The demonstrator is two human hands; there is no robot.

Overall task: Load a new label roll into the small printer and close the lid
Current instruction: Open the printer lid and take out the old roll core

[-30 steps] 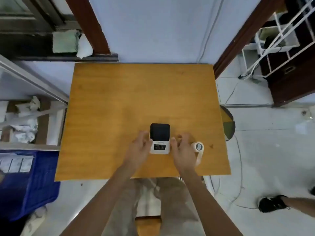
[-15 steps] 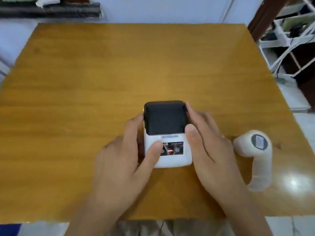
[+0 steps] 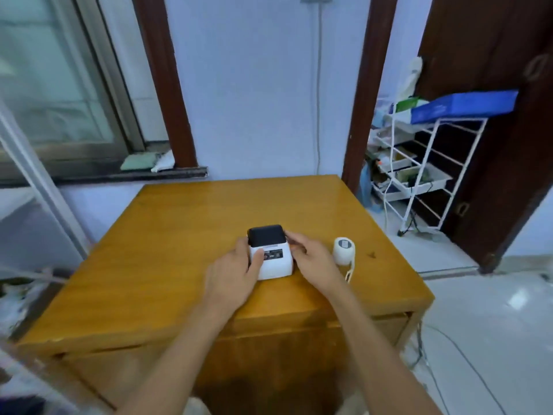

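Observation:
A small white printer (image 3: 273, 262) with a black lid (image 3: 266, 235) stands near the middle of the wooden table (image 3: 167, 235). The lid lies flat, closed. My left hand (image 3: 233, 274) grips the printer's left side, with its thumb on the front panel. My right hand (image 3: 311, 259) holds the right side, fingers reaching up along the lid's edge. A white label roll (image 3: 344, 250) stands on the table just right of my right hand, with a strip of labels trailing toward me.
A white wire rack (image 3: 419, 175) with trays and a blue box stands to the right beside a dark door (image 3: 493, 145). A window and sill are at the back left. Cables run across the floor at the right.
The view has pulled back and tilted up, showing the wall, window and rack. Both hands stay on the printer's sides. The label roll stays to the right.

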